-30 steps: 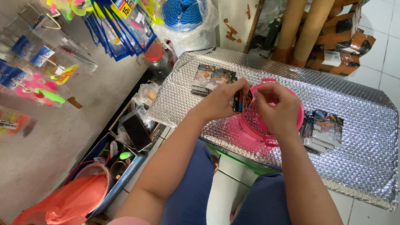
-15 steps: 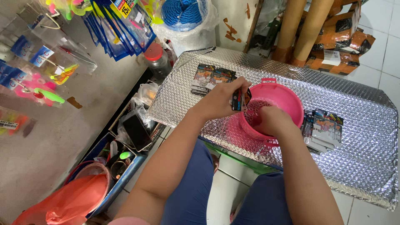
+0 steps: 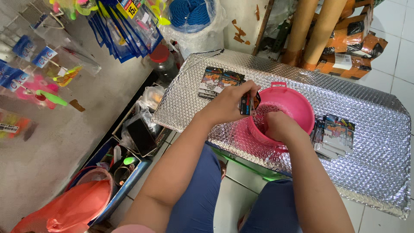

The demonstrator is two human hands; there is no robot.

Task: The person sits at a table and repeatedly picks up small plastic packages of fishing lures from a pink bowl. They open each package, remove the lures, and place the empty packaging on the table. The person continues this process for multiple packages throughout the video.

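The right hand's (image 3: 276, 125) fingers were hidden inside the pink plastic bucket (image 3: 297, 105). Print on the small dark packet (image 3: 249, 102) in the left hand (image 3: 228, 105) was too small to tell.

Bare silver mat (image 3: 379, 172) at lower right offers passage. Pink bucket (image 3: 297, 108) blocks centre frame; packet stacks (image 3: 217, 80) and (image 3: 334, 136) flank it. Cardboard tubes (image 3: 310, 32) close off the top edge.
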